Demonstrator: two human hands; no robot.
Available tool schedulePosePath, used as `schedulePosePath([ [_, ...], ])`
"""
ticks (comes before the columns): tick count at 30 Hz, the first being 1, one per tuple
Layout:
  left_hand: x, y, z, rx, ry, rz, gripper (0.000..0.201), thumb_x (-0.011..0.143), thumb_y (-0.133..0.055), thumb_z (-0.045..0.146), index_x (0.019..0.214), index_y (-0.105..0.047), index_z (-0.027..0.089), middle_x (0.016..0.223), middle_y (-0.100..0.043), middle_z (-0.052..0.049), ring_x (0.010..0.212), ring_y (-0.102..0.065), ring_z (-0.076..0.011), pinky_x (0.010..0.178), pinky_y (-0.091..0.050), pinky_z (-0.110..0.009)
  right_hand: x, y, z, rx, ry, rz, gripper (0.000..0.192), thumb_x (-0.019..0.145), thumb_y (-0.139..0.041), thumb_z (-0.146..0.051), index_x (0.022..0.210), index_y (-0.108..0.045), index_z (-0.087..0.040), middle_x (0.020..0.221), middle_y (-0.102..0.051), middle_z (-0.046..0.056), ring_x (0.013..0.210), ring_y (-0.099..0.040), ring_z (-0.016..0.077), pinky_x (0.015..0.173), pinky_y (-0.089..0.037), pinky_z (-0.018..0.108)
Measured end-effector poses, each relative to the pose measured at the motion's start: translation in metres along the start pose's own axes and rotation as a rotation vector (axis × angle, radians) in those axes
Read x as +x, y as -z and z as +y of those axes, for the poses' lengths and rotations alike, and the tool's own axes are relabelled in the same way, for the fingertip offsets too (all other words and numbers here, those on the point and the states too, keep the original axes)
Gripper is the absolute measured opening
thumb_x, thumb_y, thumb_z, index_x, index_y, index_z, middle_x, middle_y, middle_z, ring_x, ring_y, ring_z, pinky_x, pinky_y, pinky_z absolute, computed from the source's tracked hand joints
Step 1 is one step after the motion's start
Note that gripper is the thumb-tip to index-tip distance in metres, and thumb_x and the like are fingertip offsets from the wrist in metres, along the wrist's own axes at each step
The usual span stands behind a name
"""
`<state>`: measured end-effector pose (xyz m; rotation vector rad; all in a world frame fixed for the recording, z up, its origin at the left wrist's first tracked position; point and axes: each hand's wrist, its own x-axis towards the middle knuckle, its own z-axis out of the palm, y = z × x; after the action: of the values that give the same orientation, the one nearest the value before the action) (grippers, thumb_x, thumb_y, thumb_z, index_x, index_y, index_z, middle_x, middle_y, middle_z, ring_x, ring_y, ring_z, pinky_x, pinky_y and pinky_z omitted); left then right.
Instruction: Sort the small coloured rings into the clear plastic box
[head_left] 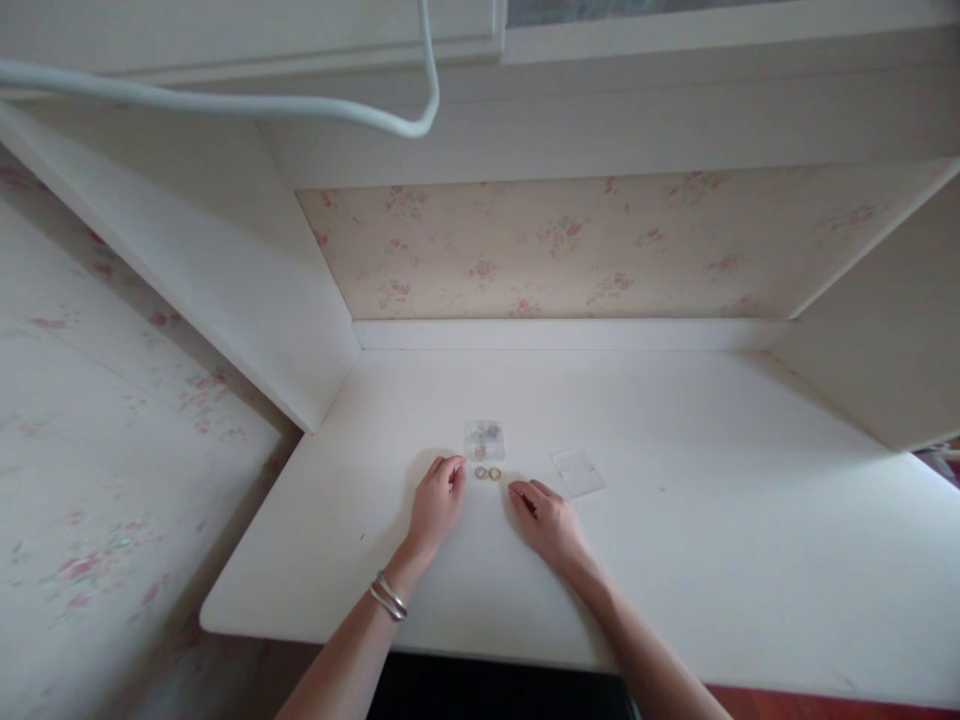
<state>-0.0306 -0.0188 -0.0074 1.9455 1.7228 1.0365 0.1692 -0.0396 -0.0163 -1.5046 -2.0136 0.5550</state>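
Observation:
Two small rings (488, 474), one pinkish and one gold-toned, lie side by side on the white desk between my hands. Just behind them sits a clear compartment box (484, 440) with several small ring-like pieces inside. My left hand (439, 502) rests on the desk left of the rings, fingers curled in, near the box's front left corner. On the other side, my right hand (549, 518) lies with its fingers curled in too. Nothing shows in either hand. A clear flat lid (579, 473) lies beyond my right hand.
The white desk (750, 560) has a rounded front left corner and side panels (247, 230) at both ends. A low ledge (570, 334) runs along its back. Overhead, a white bent tube (300, 108) crosses below a cabinet. A dark shape (495, 690) is under the front edge.

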Motion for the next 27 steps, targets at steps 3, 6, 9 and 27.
schedulePosePath([
  [3,-0.015,0.007,-0.001,-0.066,0.043,-0.012,0.020,0.091,-0.044,0.025,0.098,-0.061,0.019,0.091,-0.064,-0.004,0.081,-0.060,-0.0145,0.074,-0.048,-0.026,0.002,0.000,-0.004,-0.018,-0.003,-0.010,0.029,0.093,-0.036,-0.032,0.099,-0.063,-0.024,0.089,-0.064,0.002,0.075,-0.060,0.0129,0.068,-0.043,0.022],
  [6,-0.027,0.010,-0.001,-0.101,0.085,-0.024,0.020,0.091,-0.044,0.027,0.097,-0.062,0.018,0.087,-0.063,-0.004,0.077,-0.060,-0.0147,0.072,-0.048,-0.027,0.007,-0.002,-0.013,-0.066,0.024,-0.016,0.027,0.092,-0.039,-0.028,0.105,-0.062,-0.025,0.090,-0.061,0.003,0.075,-0.058,0.0126,0.067,-0.043,0.022],
  [9,-0.033,0.009,-0.001,-0.117,0.082,-0.014,0.020,0.090,-0.044,0.024,0.099,-0.061,0.018,0.089,-0.062,-0.004,0.078,-0.059,-0.0144,0.072,-0.048,-0.027,0.016,-0.005,-0.025,-0.142,0.098,-0.034,0.028,0.089,-0.044,-0.025,0.112,-0.060,-0.026,0.093,-0.057,0.004,0.082,-0.056,0.0142,0.071,-0.042,0.023],
  [27,-0.038,0.007,-0.005,-0.046,0.040,-0.025,0.019,0.090,-0.043,0.018,0.103,-0.057,0.020,0.096,-0.056,-0.005,0.082,-0.058,-0.0148,0.072,-0.048,-0.028,0.055,-0.016,-0.045,-0.534,0.208,-0.192,0.027,0.093,-0.039,-0.023,0.085,-0.065,-0.020,0.096,-0.056,0.007,0.087,-0.051,0.0186,0.071,-0.036,0.029],
])
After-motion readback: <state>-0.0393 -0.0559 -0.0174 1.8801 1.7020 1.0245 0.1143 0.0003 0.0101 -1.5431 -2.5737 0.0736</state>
